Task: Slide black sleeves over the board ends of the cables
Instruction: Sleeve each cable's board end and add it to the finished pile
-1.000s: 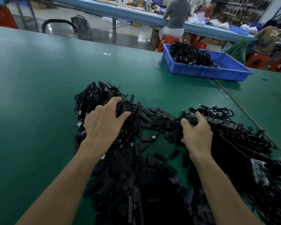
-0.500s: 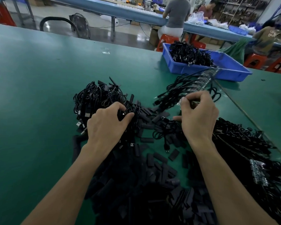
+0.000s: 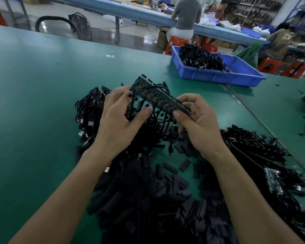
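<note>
A long strip of joined small circuit boards (image 3: pixel 158 95), with black cables hanging from it, is held up above the green table (image 3: pixel 33 106). My right hand (image 3: pixel 197 124) pinches the strip's near right end between thumb and fingers. My left hand (image 3: pixel 120 118) has its fingers curled around the strip's left part and the hanging cables. A heap of loose black sleeves (image 3: pixel 162 199) lies below my forearms. A pile of black cables with USB plugs (image 3: pixel 90 111) sits just left of my left hand.
More cables with board strips (image 3: pixel 271 166) spread along the right. A blue bin (image 3: pixel 218 76) with cables stands at the back right. A seam (image 3: pixel 264 124) runs across the table on the right. People sit at a far bench.
My right hand lifted a board strip with its cables out of the right pile and carried it to the middle. My left hand left the cable pile and took the strip's other end.
</note>
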